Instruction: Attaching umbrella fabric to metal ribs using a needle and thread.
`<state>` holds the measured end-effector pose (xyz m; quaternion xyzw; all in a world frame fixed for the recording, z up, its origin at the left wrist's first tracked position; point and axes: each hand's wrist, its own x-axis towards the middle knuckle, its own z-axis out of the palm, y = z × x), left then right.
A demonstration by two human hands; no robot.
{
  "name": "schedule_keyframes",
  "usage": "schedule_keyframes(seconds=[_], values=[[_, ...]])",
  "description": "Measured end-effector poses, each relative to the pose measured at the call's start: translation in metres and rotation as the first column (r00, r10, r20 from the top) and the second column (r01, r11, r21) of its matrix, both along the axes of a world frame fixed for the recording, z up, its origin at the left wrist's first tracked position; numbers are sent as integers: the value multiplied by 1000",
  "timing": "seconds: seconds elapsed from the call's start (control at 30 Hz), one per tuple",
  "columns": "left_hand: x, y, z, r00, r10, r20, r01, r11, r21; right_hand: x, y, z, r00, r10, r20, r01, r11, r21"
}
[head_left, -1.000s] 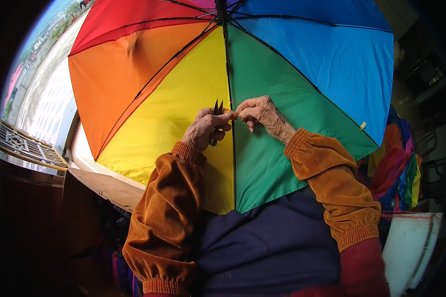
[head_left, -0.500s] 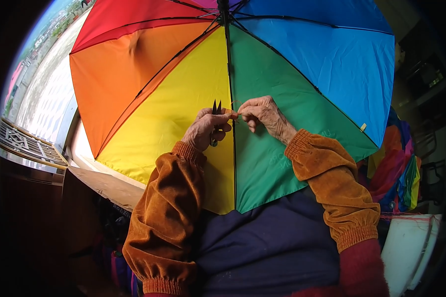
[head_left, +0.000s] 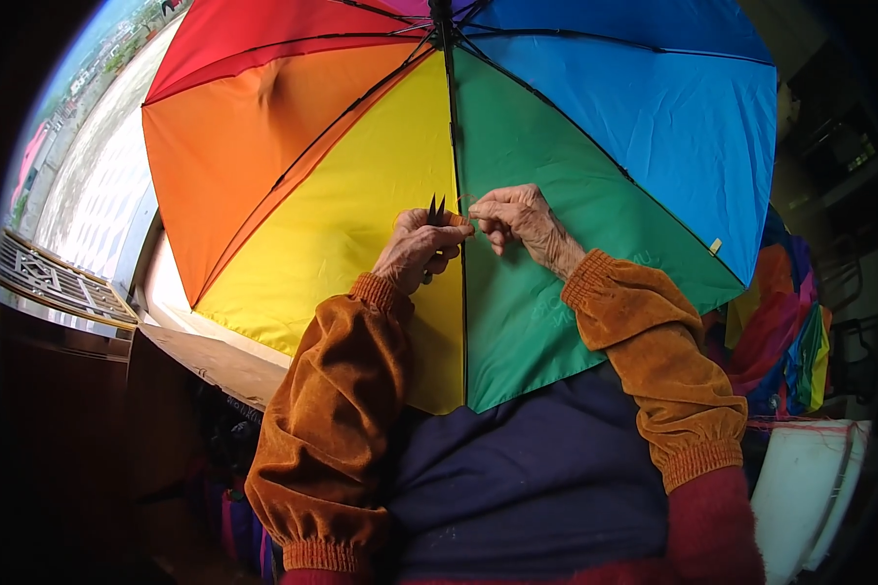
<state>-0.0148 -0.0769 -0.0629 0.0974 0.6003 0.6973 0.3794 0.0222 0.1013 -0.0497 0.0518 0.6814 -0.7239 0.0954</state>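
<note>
A rainbow-coloured umbrella [head_left: 361,253] lies spread open before me, its inside and black ribs facing me. Over the rib between the yellow and green panels, both my hands work close together. My left hand [head_left: 418,246] is closed around small scissors [head_left: 437,210], whose dark pointed blades stick up past the fingers; the handles are mostly hidden in the palm. Its thumb and forefinger pinch at the rib. My right hand [head_left: 519,220] is closed in a pinch just right of the rib, on a thin orange thread [head_left: 464,199] that is hard to make out.
A dark blue cloth [head_left: 527,478] covers my lap under the umbrella's near edge. To the left are a wooden board [head_left: 219,366] and a metal railing [head_left: 63,283] by a bright window. Bunched colourful fabric [head_left: 780,322] and a white panel [head_left: 810,487] are at the right.
My left hand has shifted slightly right with the scissors, and the blades have tilted a little. The umbrella has moved slightly. The right hand stays nearly in place.
</note>
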Motion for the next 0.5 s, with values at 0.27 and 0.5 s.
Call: schedule_keyframes(seconds=[0.27, 0.5], values=[[8, 4, 9, 999, 3, -32, -5, 999, -33, 1, 4, -1, 992, -109, -69, 108, 994, -30], [5, 4, 6, 995, 93, -43, -93, 996, 9, -1, 8, 0, 973, -211, -95, 201, 974, -102]])
